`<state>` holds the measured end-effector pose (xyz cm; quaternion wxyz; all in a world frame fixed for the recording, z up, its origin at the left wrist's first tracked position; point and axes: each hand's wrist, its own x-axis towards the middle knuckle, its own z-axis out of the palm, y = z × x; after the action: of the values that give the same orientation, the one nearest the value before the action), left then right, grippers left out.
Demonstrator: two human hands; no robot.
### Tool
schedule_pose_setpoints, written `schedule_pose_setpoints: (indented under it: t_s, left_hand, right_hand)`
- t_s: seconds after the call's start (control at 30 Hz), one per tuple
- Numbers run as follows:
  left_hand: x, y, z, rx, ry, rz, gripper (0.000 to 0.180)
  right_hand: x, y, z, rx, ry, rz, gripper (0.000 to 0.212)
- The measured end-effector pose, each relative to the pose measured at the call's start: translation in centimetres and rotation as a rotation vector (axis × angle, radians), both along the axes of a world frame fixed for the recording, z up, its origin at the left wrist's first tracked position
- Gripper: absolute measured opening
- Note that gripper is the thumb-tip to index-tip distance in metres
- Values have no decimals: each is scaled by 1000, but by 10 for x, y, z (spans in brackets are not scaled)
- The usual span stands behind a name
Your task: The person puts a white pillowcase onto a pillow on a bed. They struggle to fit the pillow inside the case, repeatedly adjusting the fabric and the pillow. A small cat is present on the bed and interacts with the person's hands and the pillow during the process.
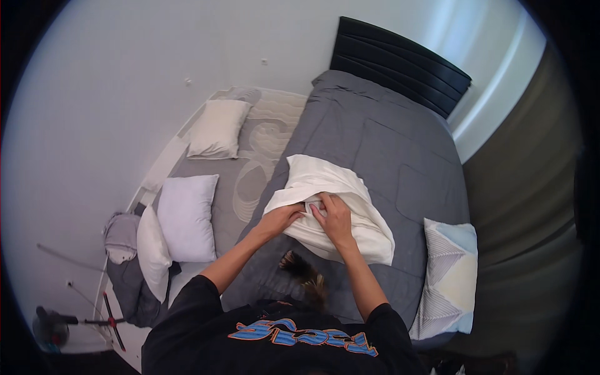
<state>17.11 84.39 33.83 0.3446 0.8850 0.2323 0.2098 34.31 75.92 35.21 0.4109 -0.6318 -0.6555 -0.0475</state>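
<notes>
A white pillowcase (331, 174) lies rumpled across the grey bedspread, its opening toward me and a paler layer showing inside. My left hand (282, 219) grips the left side of the opening, fingertips partly hidden in the folds. Close beside it, my right hand (334, 220) pinches the fabric at the opening's upper edge, thumb and fingers bent around it. Whether a pillow fills the case is hard to tell, though it looks bulky.
The bed (381, 131) has a black headboard (400, 59). A patterned pillow (447, 275) lies at its right edge. On the left, a bare mattress (275, 115) carries white pillows (189, 215) and grey bedding (134, 287). A dark furry thing (303, 272) is near my body. A fan (53, 328) stands lower left.
</notes>
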Motion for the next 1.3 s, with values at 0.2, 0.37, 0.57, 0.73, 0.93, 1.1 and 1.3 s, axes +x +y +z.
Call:
schedule_pose_setpoints:
  t_s: [0.2, 0.37, 0.57, 0.73, 0.93, 1.1, 1.3]
  left_hand:
    - [-9, 19, 29, 45, -28, -296, 22]
    - [-18, 37, 38, 58, 149, -276, 29]
    - [-24, 52, 35, 271, -37, -150, 26]
    - [7, 72, -13, 100, -63, -90, 20]
    - [4, 56, -43, -66, 51, -129, 26]
    - [-17, 55, -53, 32, 117, -193, 30]
    - [-39, 26, -25, 120, 89, -74, 31]
  right_hand:
    - [1, -2, 1, -91, -25, -223, 36]
    - [0, -8, -6, -42, -51, -181, 25]
    - [0, -3, -9, -275, 20, -82, 25]
    - [-9, -1, -19, -646, 320, 381, 27]
    - [3, -17, -99, -1004, 1367, 159, 43]
    - [-32, -48, -76, -513, 454, -15, 46]
    - [-31, -55, -79, -403, 300, -434, 35]
